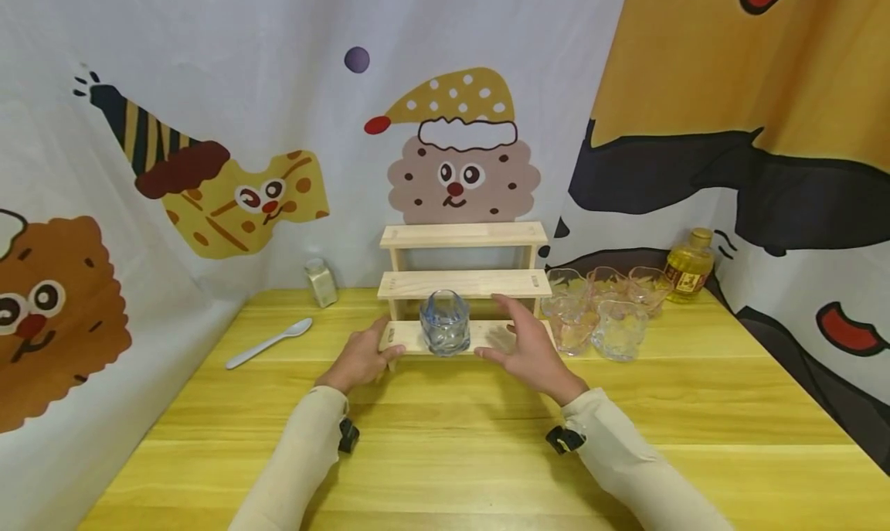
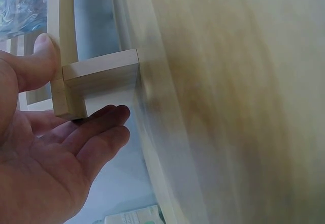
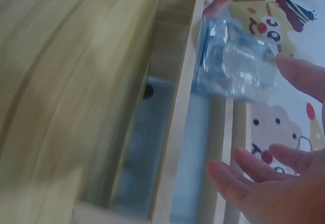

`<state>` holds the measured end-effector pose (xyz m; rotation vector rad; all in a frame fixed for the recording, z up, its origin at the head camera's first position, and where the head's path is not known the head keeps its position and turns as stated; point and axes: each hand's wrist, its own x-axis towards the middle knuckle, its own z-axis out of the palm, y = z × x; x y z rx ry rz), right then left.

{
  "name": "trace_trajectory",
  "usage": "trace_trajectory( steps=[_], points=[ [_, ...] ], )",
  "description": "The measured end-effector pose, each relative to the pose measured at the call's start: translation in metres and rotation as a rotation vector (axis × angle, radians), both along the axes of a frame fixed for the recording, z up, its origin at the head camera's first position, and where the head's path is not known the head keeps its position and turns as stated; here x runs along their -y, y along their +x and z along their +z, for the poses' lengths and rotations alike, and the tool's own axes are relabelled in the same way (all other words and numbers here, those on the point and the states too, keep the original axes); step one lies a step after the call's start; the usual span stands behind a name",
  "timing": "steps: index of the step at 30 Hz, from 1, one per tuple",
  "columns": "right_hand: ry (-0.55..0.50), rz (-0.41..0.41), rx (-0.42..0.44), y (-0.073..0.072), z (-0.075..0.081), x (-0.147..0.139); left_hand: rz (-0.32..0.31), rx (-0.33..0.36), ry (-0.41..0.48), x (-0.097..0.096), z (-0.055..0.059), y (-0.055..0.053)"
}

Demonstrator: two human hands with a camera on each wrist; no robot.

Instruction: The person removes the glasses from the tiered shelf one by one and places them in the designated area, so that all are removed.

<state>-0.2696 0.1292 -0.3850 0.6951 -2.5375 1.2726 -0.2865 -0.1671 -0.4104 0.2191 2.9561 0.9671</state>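
A three-step wooden stand [image 1: 464,284] stands at the back of the table. On its lowest step sits a bluish clear glass cup [image 1: 445,326], upright. My left hand [image 1: 360,359] holds the left end of that step. In the left wrist view its thumb [image 2: 44,61] lies against the board, with the other fingers around the end. Just right of the cup is my right hand [image 1: 531,353], thumb and fingers spread apart. The right wrist view shows a gap between this hand [image 3: 284,178] and the cup [image 3: 236,64]; nothing is in its grasp.
Several clear and pinkish glass cups [image 1: 619,331] cluster right of the stand, with a bottle of yellow oil [image 1: 690,267] behind them. On the left are a white spoon [image 1: 270,344] and a small jar [image 1: 321,283]. A printed curtain [image 1: 292,67] hangs behind the table [image 1: 445,454].
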Motion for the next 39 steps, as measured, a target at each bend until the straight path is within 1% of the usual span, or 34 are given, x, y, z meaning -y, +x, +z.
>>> trace_trajectory(
  steps=[4,6,10,14,17,22,26,29,33,39],
  points=[
    [-0.045,0.029,0.114,-0.007,0.001,0.019,0.002,0.005,-0.008,0.0,-0.001,0.0],
    [-0.065,0.038,0.143,-0.01,0.002,0.028,0.002,0.002,-0.005,0.0,0.0,0.0],
    [-0.081,0.04,0.171,-0.016,0.005,0.043,-0.003,-0.015,-0.002,-0.001,0.001,0.0],
    [-0.066,0.034,0.188,-0.023,0.006,0.052,-0.007,-0.024,-0.009,0.0,0.003,0.0],
    [-0.061,0.023,0.206,-0.024,0.006,0.058,-0.01,-0.022,-0.004,0.0,0.004,-0.001],
    [-0.083,-0.008,0.245,-0.029,0.004,0.066,-0.008,-0.021,-0.009,-0.001,0.002,-0.001],
    [-0.101,-0.024,0.259,-0.032,0.001,0.069,-0.007,-0.023,-0.01,-0.001,0.001,0.0],
    [-0.098,-0.016,0.26,-0.031,0.002,0.067,-0.007,-0.02,-0.01,0.0,0.001,-0.001],
    [-0.092,0.028,0.259,-0.031,0.002,0.06,-0.007,-0.018,-0.005,0.0,0.001,0.0],
    [-0.13,0.114,0.284,-0.033,0.002,0.05,-0.01,-0.003,0.005,0.0,0.001,0.0]
  ],
)
